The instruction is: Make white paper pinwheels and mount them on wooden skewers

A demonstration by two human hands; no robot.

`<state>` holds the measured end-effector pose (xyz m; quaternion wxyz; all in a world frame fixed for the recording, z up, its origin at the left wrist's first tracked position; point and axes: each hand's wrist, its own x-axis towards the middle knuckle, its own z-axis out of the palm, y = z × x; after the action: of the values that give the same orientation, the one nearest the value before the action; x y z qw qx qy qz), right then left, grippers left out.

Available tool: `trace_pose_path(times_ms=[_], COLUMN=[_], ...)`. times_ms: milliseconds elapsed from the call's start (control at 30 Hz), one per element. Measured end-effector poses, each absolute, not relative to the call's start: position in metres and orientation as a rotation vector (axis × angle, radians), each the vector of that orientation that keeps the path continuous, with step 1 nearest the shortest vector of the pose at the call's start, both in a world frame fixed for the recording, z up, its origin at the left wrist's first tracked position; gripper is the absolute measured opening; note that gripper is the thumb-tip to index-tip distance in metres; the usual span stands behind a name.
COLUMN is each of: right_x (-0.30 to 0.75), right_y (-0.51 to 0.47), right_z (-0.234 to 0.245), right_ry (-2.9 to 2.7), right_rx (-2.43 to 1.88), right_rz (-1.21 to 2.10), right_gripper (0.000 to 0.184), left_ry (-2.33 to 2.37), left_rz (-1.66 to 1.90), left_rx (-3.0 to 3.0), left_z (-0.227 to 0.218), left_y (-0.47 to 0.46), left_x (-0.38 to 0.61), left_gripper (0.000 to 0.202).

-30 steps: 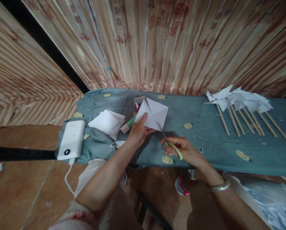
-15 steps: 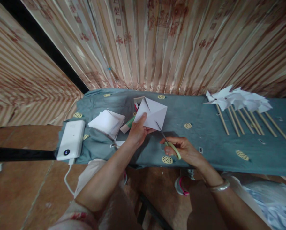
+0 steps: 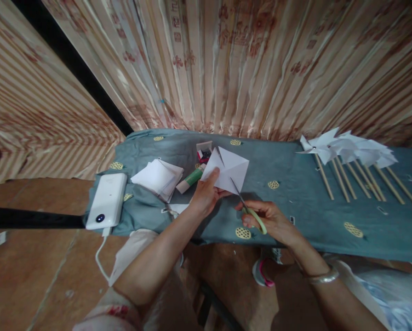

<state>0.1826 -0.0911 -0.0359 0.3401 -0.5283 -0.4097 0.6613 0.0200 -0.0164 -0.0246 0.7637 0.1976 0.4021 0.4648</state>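
Note:
My left hand (image 3: pixel 206 193) pinches a square of white paper (image 3: pixel 238 164) by its near left side, thumb on top and fingers underneath. Crease lines cross the square, and a slit runs in from its upper left corner. In my right hand (image 3: pixel 266 218) are scissors (image 3: pixel 257 219) with pale green handles; their blades reach the paper's lower edge and point toward its middle. Just left of the paper lie a green and white glue stick (image 3: pixel 193 178) and a small open box (image 3: pixel 203 151) with dark and red contents.
A stack of white paper squares (image 3: pixel 156 179) lies to the left, beyond it a white power bank (image 3: pixel 106 201) with a cable. Several white paper pinwheels (image 3: pixel 351 146) on wooden sticks rest at the right of the green cloth (image 3: pixel 285 156). A curtain (image 3: pixel 206 69) hangs behind.
The view has shifted slightly, so everything sits a little further right and lower. The paper has moved a little off the small box and glue stick, which show more. Both hands keep their holds.

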Motion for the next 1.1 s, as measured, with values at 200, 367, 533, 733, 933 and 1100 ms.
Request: trace_pose_path(times_ms=[200,367,533,733,933,1100], right_x=[0.1840,0.1829,0.1817,0.1817,0.1803,0.1804], right_y=[-0.0920,-0.0924,-0.0919,-0.0918,-0.0917,-0.0910], right_z=[-0.0378,-0.0372,-0.0347,-0.0342,-0.0362,-0.0347], right_ry=[-1.043,-1.018,-1.020,-1.010,-0.954,-0.965], right_rx=[-1.395,-1.407,-1.397,-1.408,-1.412,-1.433], right_rz=[1.730,1.736,1.731,1.719,1.722,1.720], right_gripper=[0.048,0.048,0.047,0.047,0.047,0.048], left_ry=[0.879,0.889,0.901,0.898,0.897,0.876], left_rz=[1.026,1.023,1.025,0.999,1.005,1.003], left_rx=[0.420,0.426,0.451,0.450,0.439,0.448], left_z=[-0.0240,-0.0233,-0.0230,-0.0247,-0.0235,-0.0245], left_y=[-0.0172,-0.0182,-0.0198,-0.0204,-0.0204,-0.0214], left_x=[0.0200,0.0199,0.0208,0.0217,0.0222,0.0222], left_gripper=[0.015,0.017,0.023,0.017,0.016,0.017])
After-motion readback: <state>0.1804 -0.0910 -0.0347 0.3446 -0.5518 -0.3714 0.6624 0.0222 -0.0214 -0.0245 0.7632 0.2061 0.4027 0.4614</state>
